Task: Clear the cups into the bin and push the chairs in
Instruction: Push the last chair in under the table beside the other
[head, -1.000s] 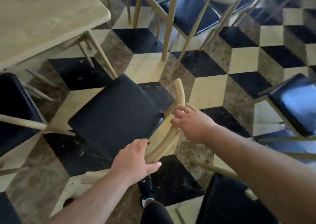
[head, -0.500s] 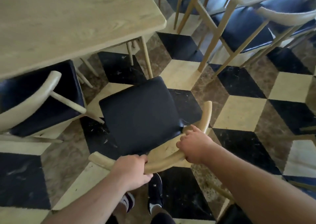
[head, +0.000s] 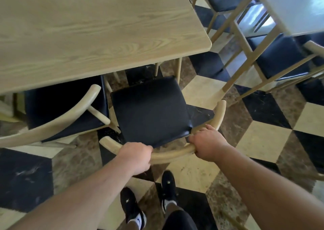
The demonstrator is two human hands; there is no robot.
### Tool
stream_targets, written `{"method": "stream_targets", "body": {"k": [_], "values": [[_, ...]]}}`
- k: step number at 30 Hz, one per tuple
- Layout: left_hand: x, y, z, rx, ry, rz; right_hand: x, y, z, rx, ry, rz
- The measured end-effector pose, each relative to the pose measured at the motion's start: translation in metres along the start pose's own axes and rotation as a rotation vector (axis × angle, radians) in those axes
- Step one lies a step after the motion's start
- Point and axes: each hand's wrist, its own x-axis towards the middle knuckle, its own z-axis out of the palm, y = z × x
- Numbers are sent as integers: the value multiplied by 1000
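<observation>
A chair with a black seat and a curved pale wood backrest stands at the near right corner of a light wood table. My left hand grips the backrest rail on its left part. My right hand grips the same rail further right. The seat's front edge lies just under the table's rim. No cups and no bin are in view.
A second black-seated chair stands tucked under the table just to the left, its backrest close to the held chair. More chairs and another table stand at the right. The floor is checkered tile; my shoes are below the rail.
The chair has turned to face the table and moved toward it, its seat front now reaching the table's edge. Both hands stayed on the backrest rail. The neighbouring chair came into view.
</observation>
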Motion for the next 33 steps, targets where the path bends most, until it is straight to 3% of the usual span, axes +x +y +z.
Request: {"method": "stream_targets", "body": {"k": [15,25,33], "values": [[86,-79,-84,-1,-56,-183,125,67,-83,7,-3,-161],[119,-93,-109,-56,-178,-172,174,102,-98,-54,-64,-284],[115,-97,-106,-76,-145,-145,173,102,-97,-38,-63,-313]]}}
